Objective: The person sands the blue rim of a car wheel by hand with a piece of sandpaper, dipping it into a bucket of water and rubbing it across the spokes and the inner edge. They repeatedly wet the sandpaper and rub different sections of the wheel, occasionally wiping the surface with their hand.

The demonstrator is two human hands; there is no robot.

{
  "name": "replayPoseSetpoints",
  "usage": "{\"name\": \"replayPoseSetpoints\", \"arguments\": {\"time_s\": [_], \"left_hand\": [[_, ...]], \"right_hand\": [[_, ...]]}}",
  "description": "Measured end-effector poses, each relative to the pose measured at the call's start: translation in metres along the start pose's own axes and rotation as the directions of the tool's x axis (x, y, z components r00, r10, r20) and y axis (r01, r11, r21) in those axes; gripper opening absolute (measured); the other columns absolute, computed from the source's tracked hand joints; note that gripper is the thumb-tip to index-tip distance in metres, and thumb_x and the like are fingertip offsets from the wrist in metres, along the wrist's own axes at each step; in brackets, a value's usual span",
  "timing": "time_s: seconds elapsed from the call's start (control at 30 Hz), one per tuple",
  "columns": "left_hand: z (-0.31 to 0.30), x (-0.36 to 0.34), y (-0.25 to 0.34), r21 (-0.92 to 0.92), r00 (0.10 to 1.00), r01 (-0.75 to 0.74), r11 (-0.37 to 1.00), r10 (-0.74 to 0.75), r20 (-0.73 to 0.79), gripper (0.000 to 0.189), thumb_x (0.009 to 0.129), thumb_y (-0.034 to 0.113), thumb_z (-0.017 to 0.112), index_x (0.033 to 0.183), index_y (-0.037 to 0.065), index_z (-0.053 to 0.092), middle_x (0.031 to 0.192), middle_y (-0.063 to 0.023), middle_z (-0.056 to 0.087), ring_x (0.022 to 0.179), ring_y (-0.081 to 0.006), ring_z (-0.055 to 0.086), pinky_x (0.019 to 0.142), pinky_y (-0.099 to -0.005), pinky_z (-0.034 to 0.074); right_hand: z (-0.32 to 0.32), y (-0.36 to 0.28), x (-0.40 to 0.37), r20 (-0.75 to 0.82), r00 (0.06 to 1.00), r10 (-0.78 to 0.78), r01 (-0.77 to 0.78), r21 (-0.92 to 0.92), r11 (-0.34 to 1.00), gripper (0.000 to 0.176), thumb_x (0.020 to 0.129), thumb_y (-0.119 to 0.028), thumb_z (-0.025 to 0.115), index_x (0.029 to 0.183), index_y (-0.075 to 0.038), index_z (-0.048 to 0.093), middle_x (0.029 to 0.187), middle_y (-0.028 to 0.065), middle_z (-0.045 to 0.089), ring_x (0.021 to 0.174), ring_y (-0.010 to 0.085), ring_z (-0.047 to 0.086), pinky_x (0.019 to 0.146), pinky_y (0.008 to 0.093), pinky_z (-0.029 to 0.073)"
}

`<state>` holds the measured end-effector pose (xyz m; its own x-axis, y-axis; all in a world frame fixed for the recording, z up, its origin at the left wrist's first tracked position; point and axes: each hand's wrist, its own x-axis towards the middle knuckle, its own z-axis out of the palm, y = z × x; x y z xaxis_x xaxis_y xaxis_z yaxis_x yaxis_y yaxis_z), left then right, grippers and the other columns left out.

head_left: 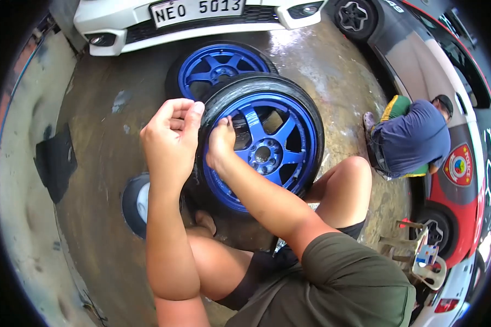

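A blue multi-spoke wheel with a black tyre (264,131) lies in front of me, its face tilted up. My right hand (221,143) is over the left side of its rim, fingers closed at the inner edge beside a spoke; what they hold is too small and dark to make out. My left hand (173,126) is raised just left of the tyre, fingers curled in and thumb against them, with nothing showing in it. Behind lies a second blue wheel (207,61), partly covered by the first.
A dark bucket (132,204) with something white inside stands left of my leg. A white car (202,20) is at the back. On the right, a person (412,136) crouches beside a police car (466,191), near a plastic chair (432,272). A black mat (56,163) lies by the left wall.
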<state>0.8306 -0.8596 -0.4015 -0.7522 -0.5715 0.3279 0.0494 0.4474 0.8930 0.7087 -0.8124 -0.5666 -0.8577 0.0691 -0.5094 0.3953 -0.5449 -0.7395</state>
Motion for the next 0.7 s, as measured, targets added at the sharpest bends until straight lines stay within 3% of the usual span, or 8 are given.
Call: {"name": "replayPoseSetpoints", "arguments": {"time_s": [0.1, 0.2, 0.3, 0.43, 0.53, 0.57, 0.67, 0.7], "left_hand": [[0.002, 0.002, -0.001, -0.029, 1.0, -0.013, 0.999, 0.014, 0.015, 0.02, 0.102, 0.019, 0.078, 0.106, -0.001, 0.077, 0.086, -0.0026, 0.074, 0.074, -0.0082, 0.067, 0.071, -0.0255, 0.056], [0.008, 0.001, -0.009, -0.053, 0.998, -0.022, 0.998, 0.025, 0.057, 0.022, 0.105, 0.02, 0.075, 0.108, -0.002, 0.076, 0.092, -0.0028, 0.075, 0.082, -0.0082, 0.069, 0.076, -0.0266, 0.059], [0.011, 0.001, -0.009, -0.035, 0.997, -0.02, 0.999, 0.022, 0.07, 0.022, 0.106, 0.021, 0.074, 0.109, -0.001, 0.076, 0.094, -0.002, 0.075, 0.084, -0.0083, 0.069, 0.076, -0.0263, 0.059], [0.011, 0.003, -0.012, -0.004, 0.998, -0.002, 1.0, 0.002, 0.069, 0.022, 0.106, 0.022, 0.075, 0.111, 0.0, 0.075, 0.093, -0.0002, 0.073, 0.079, -0.0071, 0.065, 0.071, -0.0248, 0.056], [0.014, 0.0, -0.014, -0.011, 0.997, 0.026, 1.0, -0.025, 0.078, 0.022, 0.106, 0.022, 0.075, 0.111, 0.0, 0.075, 0.092, 0.0001, 0.073, 0.078, -0.0068, 0.064, 0.071, -0.0242, 0.055], [0.014, 0.0, -0.013, -0.012, 0.996, 0.029, 1.0, -0.028, 0.087, 0.023, 0.106, 0.022, 0.075, 0.111, 0.0, 0.075, 0.092, 0.0001, 0.073, 0.078, -0.0067, 0.064, 0.071, -0.0241, 0.055], [0.019, 0.002, -0.01, -0.031, 0.998, 0.009, 0.999, -0.007, 0.066, 0.026, 0.104, 0.022, 0.077, 0.108, -0.003, 0.074, 0.087, -0.0029, 0.073, 0.074, -0.009, 0.065, 0.071, -0.0259, 0.054], [0.02, 0.001, -0.01, -0.034, 0.998, 0.006, 0.999, -0.004, 0.063, 0.026, 0.104, 0.022, 0.077, 0.108, -0.003, 0.074, 0.087, -0.0027, 0.073, 0.074, -0.009, 0.065, 0.071, -0.0259, 0.053]], "right_hand": [[-0.008, -0.04, -0.029, 0.144, 0.975, 0.168, -0.183, 0.099, 0.978, 0.051, 0.117, -0.031, 0.033, 0.147, 0.003, 0.057, 0.151, 0.021, 0.061, 0.137, 0.0359, 0.06, 0.118, 0.0489, 0.046], [-0.006, -0.033, 0.026, 0.022, 0.971, 0.239, -0.238, 0.191, 0.952, 0.054, 0.117, -0.037, 0.034, 0.145, 0.002, 0.058, 0.148, 0.0199, 0.064, 0.133, 0.0331, 0.061, 0.115, 0.0457, 0.046], [-0.017, 0.033, 0.018, 0.018, 0.992, -0.126, 0.127, -0.121, 0.985, 0.058, 0.118, -0.043, 0.036, 0.144, 0.004, 0.059, 0.146, 0.0194, 0.064, 0.13, 0.0313, 0.061, 0.115, 0.0446, 0.044], [-0.022, -0.023, 0.005, 0.009, 0.996, 0.087, -0.086, -0.017, 0.996, 0.059, 0.118, -0.045, 0.037, 0.142, 0.004, 0.06, 0.142, 0.0185, 0.066, 0.128, 0.0314, 0.06, 0.114, 0.0454, 0.043], [-0.015, -0.021, 0.027, -0.08, 0.993, 0.092, -0.09, 0.022, 0.996, 0.06, 0.118, -0.045, 0.037, 0.141, 0.004, 0.061, 0.139, 0.019, 0.067, 0.127, 0.0291, 0.06, 0.113, 0.0461, 0.045], [-0.02, 0.003, 0.013, 0.005, 0.992, -0.129, 0.129, -0.017, 0.991, 0.06, 0.118, -0.045, 0.036, 0.142, 0.005, 0.06, 0.141, 0.0197, 0.066, 0.129, 0.028, 0.06, 0.114, 0.046, 0.044], [-0.034, 0.017, -0.005, 0.174, 0.983, -0.062, 0.111, -0.29, 0.95, 0.061, 0.118, -0.043, 0.035, 0.147, 0.006, 0.057, 0.147, 0.0208, 0.064, 0.136, 0.0299, 0.059, 0.116, 0.045, 0.043], [-0.032, 0.012, 0.009, 0.102, 0.995, 0.009, 0.007, -0.15, 0.989, 0.062, 0.118, -0.043, 0.034, 0.147, 0.006, 0.057, 0.146, 0.0218, 0.065, 0.136, 0.0312, 0.059, 0.117, 0.0453, 0.042]]}}
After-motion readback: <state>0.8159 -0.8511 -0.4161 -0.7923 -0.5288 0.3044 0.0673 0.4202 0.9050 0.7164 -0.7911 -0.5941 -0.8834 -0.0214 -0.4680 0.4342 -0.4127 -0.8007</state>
